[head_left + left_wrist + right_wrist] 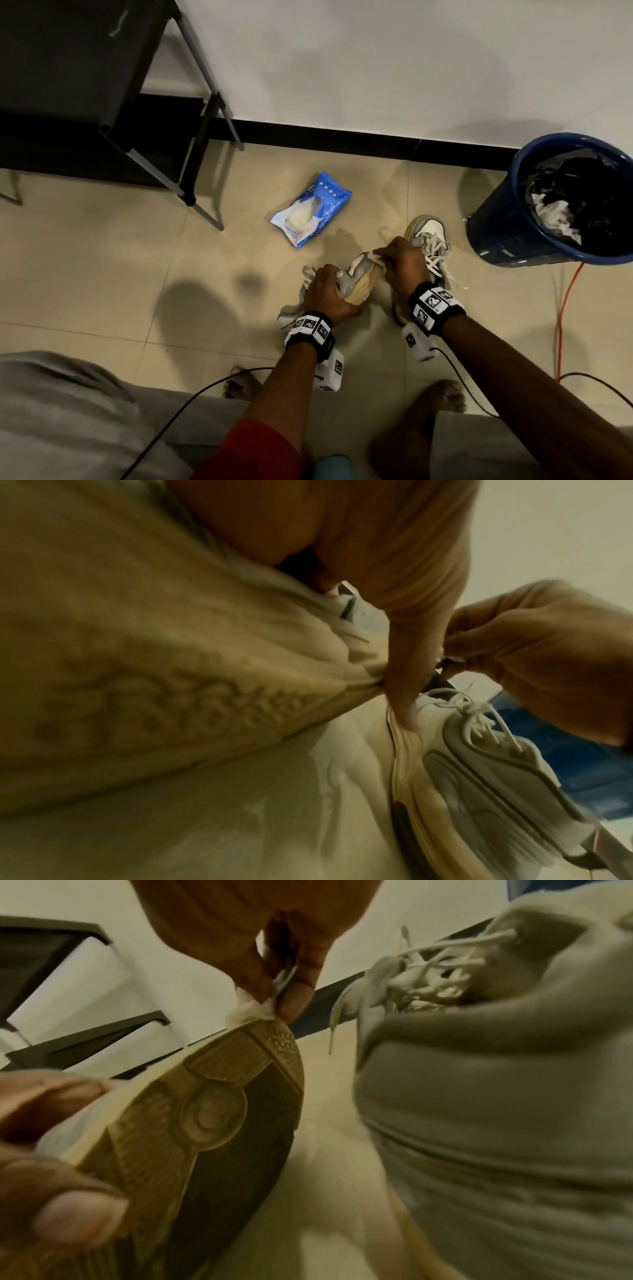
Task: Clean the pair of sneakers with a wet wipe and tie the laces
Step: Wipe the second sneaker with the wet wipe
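Black wristbands (309, 333) with white square-patterned tags on both wrists. White tagged camera blocks (331, 371) beneath, black cables (191, 399) trailing. Grey shorts (68, 411), bare feet (445, 395).

Dim, warm light; soft shadows; wrist views blurred, distorted.

The left hand (325, 291) covered the held sneaker's (359, 279) heel at lower centre. The wipes pack's (311, 209) print was too small to read. The bin (507, 219) ran off the right edge. Wrist views were blurred.
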`<action>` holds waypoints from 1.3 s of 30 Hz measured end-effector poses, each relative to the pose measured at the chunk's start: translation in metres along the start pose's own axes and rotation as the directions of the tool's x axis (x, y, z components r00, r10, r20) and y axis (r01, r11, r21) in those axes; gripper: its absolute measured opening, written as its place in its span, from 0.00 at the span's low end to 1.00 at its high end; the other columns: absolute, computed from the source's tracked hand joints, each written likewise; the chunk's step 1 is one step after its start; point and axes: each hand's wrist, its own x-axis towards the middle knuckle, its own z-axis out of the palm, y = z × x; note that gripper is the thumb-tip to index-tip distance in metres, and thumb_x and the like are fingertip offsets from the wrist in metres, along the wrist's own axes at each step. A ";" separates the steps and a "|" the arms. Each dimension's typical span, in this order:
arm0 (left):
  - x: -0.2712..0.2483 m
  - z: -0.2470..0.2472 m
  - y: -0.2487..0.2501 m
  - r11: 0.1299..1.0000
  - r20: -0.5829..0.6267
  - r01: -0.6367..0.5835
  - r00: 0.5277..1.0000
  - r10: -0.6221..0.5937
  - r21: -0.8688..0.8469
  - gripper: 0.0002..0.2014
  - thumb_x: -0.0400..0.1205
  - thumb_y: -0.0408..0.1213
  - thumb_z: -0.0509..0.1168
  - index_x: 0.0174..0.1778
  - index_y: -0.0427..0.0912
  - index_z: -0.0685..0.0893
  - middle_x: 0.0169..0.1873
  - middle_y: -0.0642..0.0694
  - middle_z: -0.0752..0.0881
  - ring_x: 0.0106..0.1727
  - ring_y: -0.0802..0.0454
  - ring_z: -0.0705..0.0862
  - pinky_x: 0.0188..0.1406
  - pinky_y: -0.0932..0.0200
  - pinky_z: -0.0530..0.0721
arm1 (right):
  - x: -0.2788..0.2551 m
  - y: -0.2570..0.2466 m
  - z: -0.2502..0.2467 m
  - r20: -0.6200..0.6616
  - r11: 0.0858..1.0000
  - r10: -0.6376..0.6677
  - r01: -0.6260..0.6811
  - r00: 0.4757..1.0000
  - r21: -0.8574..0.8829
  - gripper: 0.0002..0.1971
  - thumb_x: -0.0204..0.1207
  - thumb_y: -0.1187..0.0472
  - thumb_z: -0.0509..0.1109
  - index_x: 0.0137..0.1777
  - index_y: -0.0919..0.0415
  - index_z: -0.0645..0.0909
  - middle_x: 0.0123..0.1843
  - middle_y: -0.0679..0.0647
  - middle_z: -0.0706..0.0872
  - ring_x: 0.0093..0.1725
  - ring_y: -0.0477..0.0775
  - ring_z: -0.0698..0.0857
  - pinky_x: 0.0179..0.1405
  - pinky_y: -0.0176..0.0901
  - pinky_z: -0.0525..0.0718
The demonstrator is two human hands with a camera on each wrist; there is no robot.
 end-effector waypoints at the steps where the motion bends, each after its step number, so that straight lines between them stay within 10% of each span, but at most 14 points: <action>1: 0.000 -0.002 -0.002 0.999 0.000 0.008 1.000 -0.008 -0.035 0.42 0.53 0.58 0.85 0.58 0.48 0.74 0.56 0.50 0.79 0.55 0.47 0.80 0.50 0.54 0.78 | 0.007 -0.001 0.004 -0.002 1.000 0.028 -0.028 1.000 -0.007 0.09 0.70 0.73 0.74 0.49 0.65 0.90 0.41 0.63 0.84 0.37 0.66 0.85 0.37 0.42 0.77; 6: 0.000 -0.013 -0.008 0.996 0.018 -0.036 0.999 0.037 -0.076 0.35 0.59 0.54 0.86 0.55 0.43 0.77 0.52 0.47 0.81 0.52 0.46 0.81 0.46 0.56 0.75 | 0.028 -0.013 0.018 0.044 0.991 0.113 -0.109 0.993 -0.075 0.12 0.69 0.72 0.70 0.50 0.63 0.89 0.44 0.64 0.81 0.45 0.69 0.83 0.37 0.49 0.79; 12: -0.010 -0.018 0.014 0.980 -0.019 -0.197 0.980 0.197 0.028 0.29 0.65 0.46 0.83 0.56 0.38 0.81 0.51 0.40 0.82 0.51 0.41 0.81 0.43 0.53 0.73 | -0.030 -0.032 0.002 0.019 0.975 -0.207 0.208 0.978 -0.081 0.16 0.64 0.73 0.73 0.51 0.58 0.89 0.43 0.58 0.82 0.44 0.63 0.82 0.33 0.47 0.80; 20: -0.044 -0.001 0.021 0.975 -0.055 -0.224 0.973 0.224 -0.002 0.17 0.65 0.46 0.77 0.44 0.40 0.87 0.42 0.40 0.84 0.42 0.42 0.83 0.38 0.60 0.69 | -0.095 -0.046 -0.008 0.073 0.936 -0.324 0.331 0.943 -0.122 0.15 0.67 0.64 0.61 0.48 0.61 0.88 0.41 0.58 0.85 0.39 0.62 0.83 0.27 0.45 0.80; 26: -0.053 0.010 0.025 0.977 -0.108 -0.208 0.973 0.202 -0.051 0.12 0.65 0.35 0.81 0.40 0.38 0.86 0.39 0.38 0.85 0.40 0.39 0.83 0.37 0.60 0.69 | -0.087 -0.028 -0.014 -0.125 0.993 -0.033 0.018 0.992 -0.118 0.10 0.68 0.61 0.67 0.43 0.62 0.89 0.38 0.60 0.81 0.37 0.61 0.81 0.32 0.45 0.78; 39: -0.068 0.025 0.037 0.987 -0.130 -0.136 0.984 0.124 -0.084 0.10 0.65 0.35 0.80 0.40 0.40 0.89 0.42 0.38 0.87 0.44 0.38 0.86 0.43 0.51 0.83 | -0.092 -0.041 -0.007 0.034 0.988 -0.060 0.064 0.998 -0.143 0.04 0.63 0.66 0.79 0.33 0.61 0.85 0.35 0.56 0.79 0.33 0.58 0.79 0.30 0.41 0.74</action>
